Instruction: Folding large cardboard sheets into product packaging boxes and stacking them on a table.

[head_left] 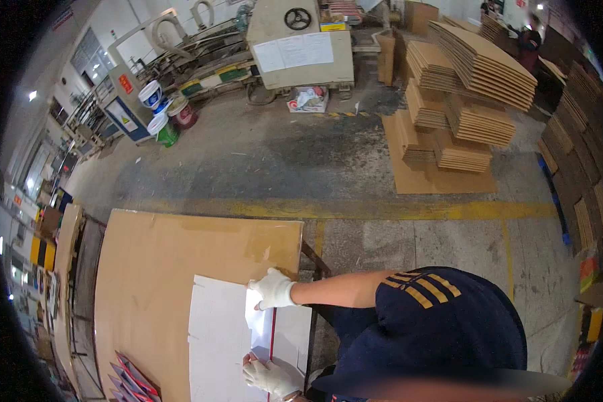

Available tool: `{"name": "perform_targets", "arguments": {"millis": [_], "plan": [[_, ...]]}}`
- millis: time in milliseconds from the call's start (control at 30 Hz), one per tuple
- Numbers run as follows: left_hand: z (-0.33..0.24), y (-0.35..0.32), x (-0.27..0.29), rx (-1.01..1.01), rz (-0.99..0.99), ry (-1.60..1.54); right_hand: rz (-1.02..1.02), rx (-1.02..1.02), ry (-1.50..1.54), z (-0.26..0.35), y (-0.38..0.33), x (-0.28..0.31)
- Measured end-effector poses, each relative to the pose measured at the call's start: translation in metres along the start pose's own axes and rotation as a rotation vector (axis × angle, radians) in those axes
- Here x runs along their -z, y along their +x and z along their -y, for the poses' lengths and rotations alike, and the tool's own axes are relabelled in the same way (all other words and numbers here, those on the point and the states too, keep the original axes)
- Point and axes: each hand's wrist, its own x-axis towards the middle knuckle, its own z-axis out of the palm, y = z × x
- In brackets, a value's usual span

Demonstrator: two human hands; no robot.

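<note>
A white cardboard sheet (216, 335) with notched edges lies flat on a brown board-topped table. On it is a narrow, glossy white piece (262, 329) with a dark red line along its right side. My right hand (273, 289), in a white glove, grips the far end of this piece, thumb bent toward the near side. My left hand (272, 376), in a white glove with bare fingertips, pinches its near end. The palms hide both ends. More white card (291, 333) extends right of the red line, toward my body.
Folded red and grey pieces (132, 380) lie at the table's (147, 268) near left. Stacked brown cardboard (462, 100) stands at far right, with more stacks (576, 154) beyond. Paint buckets (162, 127) and a machine with a handwheel (300, 50) are across the floor.
</note>
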Motion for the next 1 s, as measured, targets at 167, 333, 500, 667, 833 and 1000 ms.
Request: {"name": "perform_targets", "arguments": {"millis": [167,333,500,667,833,1000], "plan": [[-0.024,-0.01,0.01,0.086,0.253,0.146,0.001,0.047,0.063,0.015,0.007,-0.001],[0.047,-0.007,-0.023,-0.053,0.076,0.054,-0.394,0.269,0.596,0.049,0.011,0.009],[-0.015,0.038,0.008,0.004,0.101,-0.077,-0.047,0.226,0.889,0.013,-0.007,-0.025],[-0.033,0.026,0.007,-0.098,0.26,0.025,0.138,0.237,1.17,0.062,-0.041,-0.078],[0.006,-0.001,0.007,0.078,0.126,-0.034,0.071,-0.01,0.41,0.073,-0.024,-0.066],[0.028,-0.019,-0.023,0.066,0.038,0.139,-0.184,0.849,0.38,0.103,-0.015,-0.076]]}}
